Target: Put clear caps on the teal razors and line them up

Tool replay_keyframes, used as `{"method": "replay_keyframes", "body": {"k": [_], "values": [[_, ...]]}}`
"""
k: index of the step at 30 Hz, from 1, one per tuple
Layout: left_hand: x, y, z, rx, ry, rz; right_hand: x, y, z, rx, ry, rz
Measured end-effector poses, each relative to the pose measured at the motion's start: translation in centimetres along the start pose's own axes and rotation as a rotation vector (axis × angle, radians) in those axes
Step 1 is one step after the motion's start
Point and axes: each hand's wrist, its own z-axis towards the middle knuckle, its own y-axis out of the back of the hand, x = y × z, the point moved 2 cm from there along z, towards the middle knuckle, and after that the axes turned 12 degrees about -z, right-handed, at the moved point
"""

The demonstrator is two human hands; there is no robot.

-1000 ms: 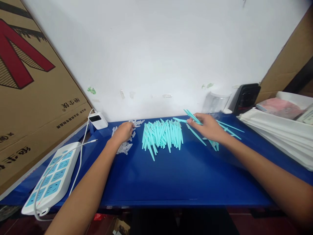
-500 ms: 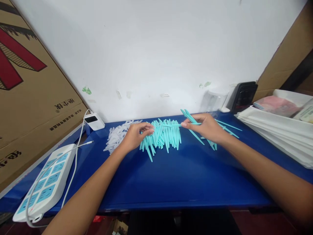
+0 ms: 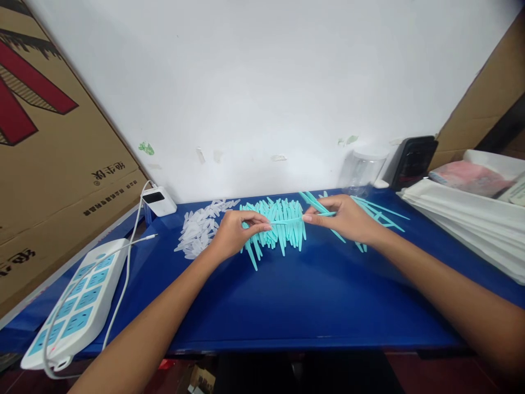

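Observation:
My left hand (image 3: 234, 232) pinches the left end of a slim turquoise plastic stick (image 3: 290, 220); whether a small clear piece is also between the fingertips, I cannot tell. My right hand (image 3: 344, 216) grips the same stick near its other end. Several more turquoise sticks (image 3: 308, 198) poke out of the right hand, slanting up to the left. Behind and below the held stick lies a heap of tapered turquoise sticks (image 3: 282, 241). A pile of small translucent whitish tapered pieces (image 3: 197, 232) is left of it, beside my left hand.
More long turquoise sticks (image 3: 381, 212) lie beyond my right wrist on the blue table (image 3: 287, 306). A clear jar (image 3: 363, 172), a black case (image 3: 414, 161) and stacked white sheets (image 3: 463, 219) stand right. Left are a power strip (image 3: 77, 306), a white device (image 3: 159, 201) and a cardboard box (image 3: 61, 164).
My left hand has moved right and closed its fingertips on the stick's left end. The right hand has lowered slightly, still holding its sticks. The view has shifted a little.

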Motion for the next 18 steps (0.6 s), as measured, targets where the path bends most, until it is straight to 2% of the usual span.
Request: {"method": "replay_keyframes", "body": {"k": [8, 14, 16, 18], "values": [[-0.1, -1.8, -0.9, -0.051, 0.062, -0.114, 1.2, -1.8, -0.6, 0.101, 0.048, 0.091], [-0.4, -2.6, -0.9, -0.017, 0.009, -0.105, 2.1, -2.5, -1.4, 0.322, 0.117, 0.059], [-0.4, -2.0, -0.8, -0.069, -0.047, 0.006, 1.8, -2.3, -1.3, 0.279, 0.127, 0.008], [-0.2, -0.7, -0.5, -0.167, -0.101, 0.203, 0.9, -1.7, -0.8, 0.148, 0.121, -0.111]]}}
